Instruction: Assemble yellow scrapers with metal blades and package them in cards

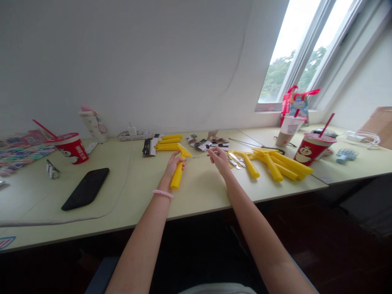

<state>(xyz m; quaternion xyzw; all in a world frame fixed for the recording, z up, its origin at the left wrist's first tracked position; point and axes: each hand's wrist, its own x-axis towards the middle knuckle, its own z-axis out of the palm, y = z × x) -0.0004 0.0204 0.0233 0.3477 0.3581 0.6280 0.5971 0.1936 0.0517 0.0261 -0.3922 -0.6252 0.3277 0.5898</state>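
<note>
My left hand (173,164) is wrapped round a yellow plastic scraper (177,176), its wide head up and its handle pointing towards me. My right hand (219,160) pinches a thin metal rod (199,157), whose tip points left at the scraper's head. Whether the tip touches the head I cannot tell; my fingers hide most of the rod's other end. Right of this hand lie several metal blades (237,159) and a pile of yellow scrapers (272,165). Behind my hands are black-and-white card labels (202,144).
More yellow handles (168,141) lie back left beside a black card package (149,148). A dark phone (86,188), a red cup (73,149) and a bottle (92,124) stand or lie left. Right are a red cup (312,149), a clear cup (288,130) and a blue claw clip (346,156).
</note>
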